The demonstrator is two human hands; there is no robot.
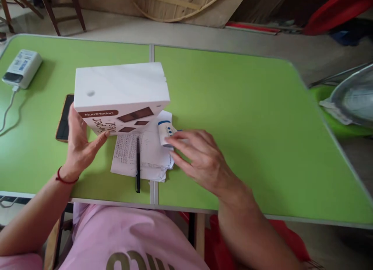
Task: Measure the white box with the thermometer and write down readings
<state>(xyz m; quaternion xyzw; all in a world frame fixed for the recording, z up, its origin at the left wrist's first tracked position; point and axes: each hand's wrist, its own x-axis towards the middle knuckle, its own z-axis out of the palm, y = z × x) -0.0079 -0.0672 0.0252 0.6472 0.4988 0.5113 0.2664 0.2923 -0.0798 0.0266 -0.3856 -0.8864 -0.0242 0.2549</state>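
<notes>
White, brown-printed box (122, 89) — black pen (138, 169), pink shirt (125, 231) — plain green, grey-edged table (247, 126)

Table (256, 126) is open at right; box (122, 85) obstructs left.

Head camera looks forward-down over the table (247, 126)

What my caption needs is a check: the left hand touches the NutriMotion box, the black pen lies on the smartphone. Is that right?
Wrong place for the black pen: the head view shows it on the papers, not the smartphone. The left hand does touch the NutriMotion box.
</notes>
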